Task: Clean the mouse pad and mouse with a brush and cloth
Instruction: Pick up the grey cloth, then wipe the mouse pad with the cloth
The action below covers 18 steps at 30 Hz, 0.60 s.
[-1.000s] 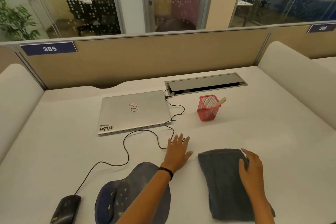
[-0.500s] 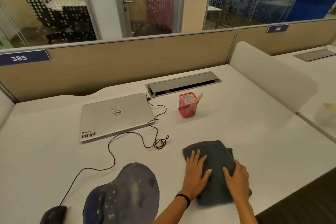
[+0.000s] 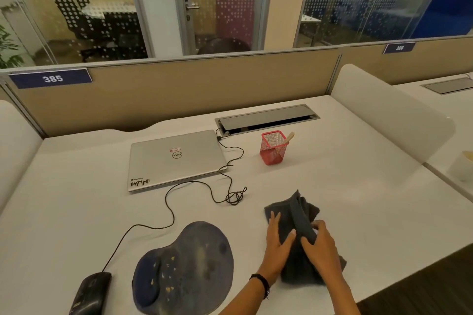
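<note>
2 hands are working on a dark gray cloth (image 3: 294,215) on the white desk (image 3: 76,212). We are pressing our left hand (image 3: 277,245) flat on the left part of the cloth, with the fingers spread a little and pointing to 12 o'clock. A black band (image 3: 262,284) is sitting on that wrist. Our right hand (image 3: 321,245) is curling around a raised fold of the cloth and pinching it between thumb and fingers. The cloth is bunching up between the 2 hands, and its far end is lying crumpled on the desk.

The blue mouse pad (image 3: 189,263) is lying at 9 o'clock from our hands, close by but not touching the cloth. It is showing pale specks and dark spots. The black mouse (image 3: 90,291) is sitting just beside the pad, at 9 o'clock from it, and its thin cable (image 3: 169,202) is running up to a closed silver laptop (image 3: 174,158) at 11 o'clock. A red mesh cup (image 3: 272,148) is standing at 12 o'clock from the cloth, well apart from it. A wooden handle (image 3: 288,138) is sticking out of the cup and leaning to the right; we cannot tell if it is the brush.
</note>
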Each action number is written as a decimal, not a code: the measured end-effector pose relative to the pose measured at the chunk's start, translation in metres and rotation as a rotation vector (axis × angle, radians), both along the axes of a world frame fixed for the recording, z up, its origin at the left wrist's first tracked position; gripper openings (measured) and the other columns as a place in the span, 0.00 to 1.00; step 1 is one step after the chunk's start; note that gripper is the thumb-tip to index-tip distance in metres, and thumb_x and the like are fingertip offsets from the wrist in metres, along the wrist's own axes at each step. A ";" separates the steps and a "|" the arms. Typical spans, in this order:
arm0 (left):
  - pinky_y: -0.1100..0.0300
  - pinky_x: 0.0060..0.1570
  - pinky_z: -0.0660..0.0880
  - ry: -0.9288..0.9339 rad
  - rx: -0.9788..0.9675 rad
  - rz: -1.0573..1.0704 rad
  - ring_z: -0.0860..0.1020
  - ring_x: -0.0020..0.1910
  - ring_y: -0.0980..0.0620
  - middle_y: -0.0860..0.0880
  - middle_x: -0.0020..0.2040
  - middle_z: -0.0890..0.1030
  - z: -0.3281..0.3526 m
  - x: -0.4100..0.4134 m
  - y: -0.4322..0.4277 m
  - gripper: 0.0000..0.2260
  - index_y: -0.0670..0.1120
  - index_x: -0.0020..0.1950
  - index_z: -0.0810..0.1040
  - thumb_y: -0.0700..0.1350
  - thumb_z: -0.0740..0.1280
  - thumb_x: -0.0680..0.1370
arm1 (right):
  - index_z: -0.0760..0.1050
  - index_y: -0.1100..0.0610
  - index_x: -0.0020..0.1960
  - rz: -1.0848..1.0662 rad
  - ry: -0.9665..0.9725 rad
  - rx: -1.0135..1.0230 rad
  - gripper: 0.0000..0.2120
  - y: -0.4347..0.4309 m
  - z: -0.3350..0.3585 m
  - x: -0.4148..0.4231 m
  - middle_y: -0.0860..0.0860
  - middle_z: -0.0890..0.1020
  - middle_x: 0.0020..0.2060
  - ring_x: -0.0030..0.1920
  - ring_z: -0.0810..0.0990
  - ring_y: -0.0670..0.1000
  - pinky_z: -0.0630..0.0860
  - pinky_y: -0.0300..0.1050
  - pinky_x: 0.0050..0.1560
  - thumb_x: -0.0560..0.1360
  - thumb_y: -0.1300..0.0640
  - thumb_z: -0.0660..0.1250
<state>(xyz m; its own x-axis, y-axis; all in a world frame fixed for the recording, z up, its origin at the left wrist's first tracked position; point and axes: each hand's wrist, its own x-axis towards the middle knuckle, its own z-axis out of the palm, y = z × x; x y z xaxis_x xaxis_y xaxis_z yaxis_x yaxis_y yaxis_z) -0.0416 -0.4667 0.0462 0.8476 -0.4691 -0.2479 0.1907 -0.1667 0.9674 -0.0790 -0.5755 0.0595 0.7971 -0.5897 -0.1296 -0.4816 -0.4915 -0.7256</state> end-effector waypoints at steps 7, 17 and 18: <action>0.67 0.58 0.71 0.352 -0.315 0.163 0.73 0.60 0.61 0.55 0.67 0.72 0.016 0.005 0.008 0.20 0.57 0.67 0.67 0.62 0.52 0.79 | 0.51 0.56 0.74 0.154 0.200 -0.217 0.37 0.031 -0.009 0.005 0.55 0.67 0.68 0.65 0.70 0.56 0.73 0.50 0.61 0.73 0.44 0.65; 0.58 0.65 0.66 0.359 -0.249 0.135 0.69 0.65 0.56 0.58 0.63 0.72 0.017 0.015 0.038 0.45 0.58 0.65 0.67 0.81 0.57 0.55 | 0.54 0.57 0.74 0.211 0.310 -0.499 0.30 0.035 -0.009 0.009 0.56 0.67 0.67 0.63 0.69 0.54 0.73 0.45 0.58 0.77 0.52 0.62; 0.57 0.67 0.65 0.358 -0.229 0.137 0.68 0.66 0.55 0.56 0.66 0.71 0.021 0.013 0.040 0.40 0.57 0.68 0.66 0.78 0.55 0.63 | 0.57 0.58 0.73 0.211 0.277 -0.471 0.27 0.034 -0.009 0.010 0.56 0.68 0.65 0.62 0.70 0.55 0.74 0.45 0.57 0.77 0.55 0.62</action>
